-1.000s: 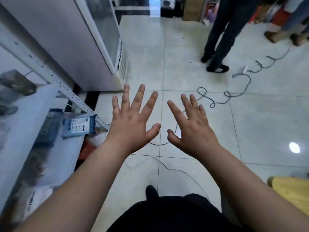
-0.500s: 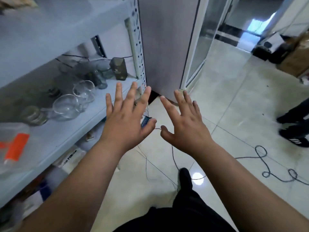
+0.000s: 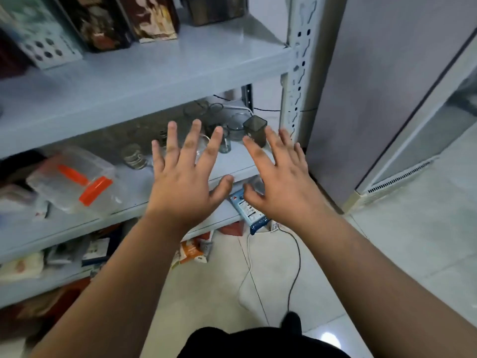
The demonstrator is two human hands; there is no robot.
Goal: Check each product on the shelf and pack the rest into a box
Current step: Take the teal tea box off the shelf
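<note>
A second ago I was looking at the floor and at some people's legs. Now I have turned my head to the shelf (image 3: 240,158), so the things I must check are right in front of me. My left hand (image 3: 185,182) and my right hand (image 3: 281,184) are the same as before: both are up in the air with the fingers spread wide, and they hold nothing. I think the checking has not started yet, and I am only getting ready to pick a first thing. The white post (image 3: 299,73) at the end of the shelf is my marker. Just left of the post, on the middle board, stands a dark square cup (image 3: 255,134), with clear glass jars (image 3: 236,129) beside it. Far left of the post lies a clear plastic box with an orange clip (image 3: 74,182). Up high, left of the post, are tall boxes (image 3: 152,16). Low down, near the foot of the post, a blue packet (image 3: 249,213) sticks out from a lower board. Right of the post is a big grey fridge (image 3: 374,86). Cords (image 3: 294,254) lie on the floor below the post, and I could trip on them. The glass things stand close together, so I could knock one over. I see no box to pack into.
</note>
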